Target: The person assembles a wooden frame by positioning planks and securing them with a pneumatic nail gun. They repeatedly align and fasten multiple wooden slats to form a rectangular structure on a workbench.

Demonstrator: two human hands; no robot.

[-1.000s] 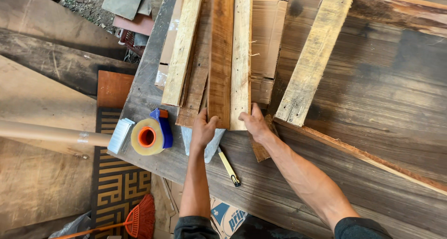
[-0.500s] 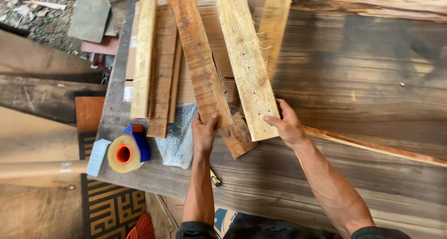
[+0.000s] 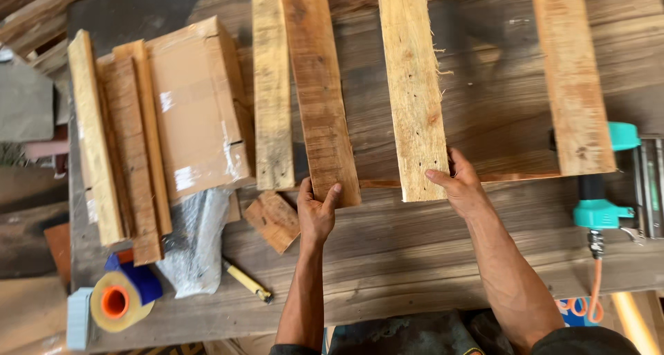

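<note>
planks under grips: left hand (image 3: 317,213) on dark plank (image 3: 319,92), right hand (image 3: 460,185) on pale plank (image 3: 413,85).

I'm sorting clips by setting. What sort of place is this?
Probably a woodworking shop: rough pallet planks laid out on a worn wooden workbench, a teal pneumatic nail gun at its edge, and offcuts lying about.

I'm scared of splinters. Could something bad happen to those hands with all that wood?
Maybe. The right hand grips a pale plank with frayed fibres sticking out of its edge, so a splinter seems possible. The left hand holds the end of a darker plank close beside another board; fingers could get pinched between them.
</note>
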